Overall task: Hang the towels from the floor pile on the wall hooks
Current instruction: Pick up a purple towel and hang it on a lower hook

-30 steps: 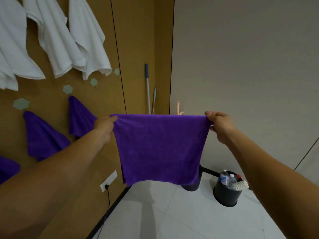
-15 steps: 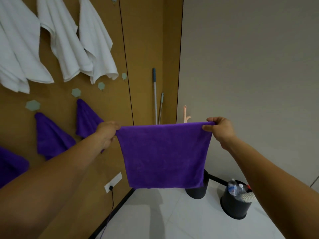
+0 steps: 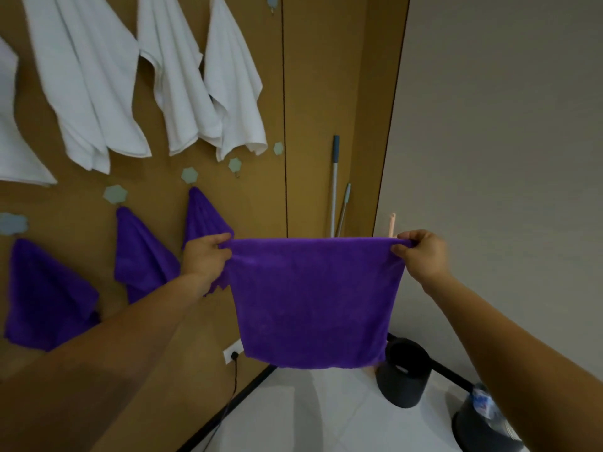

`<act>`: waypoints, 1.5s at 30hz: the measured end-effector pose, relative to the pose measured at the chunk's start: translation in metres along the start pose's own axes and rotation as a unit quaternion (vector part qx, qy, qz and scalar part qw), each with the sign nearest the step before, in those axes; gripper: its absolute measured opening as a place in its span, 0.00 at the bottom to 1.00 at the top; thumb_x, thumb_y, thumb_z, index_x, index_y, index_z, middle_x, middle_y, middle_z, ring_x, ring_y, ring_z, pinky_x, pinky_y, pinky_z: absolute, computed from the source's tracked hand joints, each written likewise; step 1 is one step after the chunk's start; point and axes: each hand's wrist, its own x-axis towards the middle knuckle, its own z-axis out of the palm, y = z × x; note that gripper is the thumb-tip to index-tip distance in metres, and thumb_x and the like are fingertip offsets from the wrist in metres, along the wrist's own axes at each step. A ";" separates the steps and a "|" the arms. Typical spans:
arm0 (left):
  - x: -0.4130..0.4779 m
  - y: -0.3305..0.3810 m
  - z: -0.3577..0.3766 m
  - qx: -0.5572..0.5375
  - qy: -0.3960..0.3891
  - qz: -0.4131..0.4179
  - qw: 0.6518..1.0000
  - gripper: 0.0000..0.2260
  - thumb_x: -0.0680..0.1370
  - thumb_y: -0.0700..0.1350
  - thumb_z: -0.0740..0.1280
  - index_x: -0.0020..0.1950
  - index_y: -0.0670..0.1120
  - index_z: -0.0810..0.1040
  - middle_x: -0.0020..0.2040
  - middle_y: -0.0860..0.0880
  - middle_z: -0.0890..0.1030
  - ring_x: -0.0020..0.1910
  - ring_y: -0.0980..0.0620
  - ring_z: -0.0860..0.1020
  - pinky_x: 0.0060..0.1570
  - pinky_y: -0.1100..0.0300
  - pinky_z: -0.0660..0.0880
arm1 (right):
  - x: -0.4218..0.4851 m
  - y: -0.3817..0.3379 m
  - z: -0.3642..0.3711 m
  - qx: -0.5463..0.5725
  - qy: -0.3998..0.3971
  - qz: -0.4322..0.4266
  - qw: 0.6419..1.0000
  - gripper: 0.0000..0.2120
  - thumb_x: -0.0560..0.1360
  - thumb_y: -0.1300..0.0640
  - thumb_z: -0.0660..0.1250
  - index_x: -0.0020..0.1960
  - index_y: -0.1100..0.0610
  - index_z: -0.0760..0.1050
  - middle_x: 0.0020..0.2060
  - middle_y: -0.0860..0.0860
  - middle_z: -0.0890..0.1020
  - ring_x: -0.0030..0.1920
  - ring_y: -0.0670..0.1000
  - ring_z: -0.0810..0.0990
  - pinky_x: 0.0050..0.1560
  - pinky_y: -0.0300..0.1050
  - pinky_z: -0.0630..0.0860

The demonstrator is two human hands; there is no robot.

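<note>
Two hands are holding one purple towel (image 3: pixel 313 305) spread flat by its top edge: my left hand (image 3: pixel 205 259) is pinching the upper left corner and my right hand (image 3: pixel 421 256) is pinching the upper right corner, both with fingers curled on the cloth. The towel is hanging in the air below and to the right of the nearest free hook (image 3: pixel 235 164). Below and left of that hook, three hung purple towels (image 3: pixel 143 256) are already filling the lower row; above and left of it, white towels (image 3: pixel 228 93) are occupying the upper row. A second free hook (image 3: pixel 278 148) is sitting just up and right of it.

Assessment: I am judging the step in hand as presenting the towel for hanging. The next move, in my judgement, is calling for gathering one corner, raising it up and left to that hook, and releasing only once the cloth is catching. The floor pile is lying out of view
</note>
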 end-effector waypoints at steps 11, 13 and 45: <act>0.088 -0.023 -0.006 0.180 0.071 0.121 0.974 0.08 0.70 0.44 0.72 0.37 0.50 0.73 0.36 0.53 0.75 0.36 0.54 0.72 0.35 0.64 0.65 | 0.061 -0.041 0.095 -0.078 -0.007 -0.065 0.995 0.06 0.70 0.58 0.71 0.41 0.58 0.75 0.50 0.56 0.81 0.54 0.59 0.78 0.59 0.62 0.74; 0.104 -0.025 -0.008 0.191 0.102 0.131 0.967 0.10 0.69 0.45 0.72 0.35 0.50 0.71 0.41 0.50 0.71 0.42 0.53 0.70 0.42 0.60 0.65 | 0.072 -0.051 0.113 -0.022 -0.015 -0.022 0.999 0.07 0.68 0.56 0.71 0.39 0.53 0.72 0.43 0.53 0.82 0.54 0.60 0.78 0.62 0.68 0.71; 0.269 0.003 0.101 0.006 -0.083 -0.030 0.996 0.14 0.75 0.54 0.70 0.43 0.43 0.82 0.40 0.47 0.85 0.38 0.53 0.82 0.40 0.62 0.79 | 0.291 -0.083 0.355 0.158 -0.507 -0.160 0.832 0.10 0.72 0.50 0.74 0.48 0.56 0.83 0.42 0.49 0.86 0.42 0.47 0.84 0.38 0.35 0.78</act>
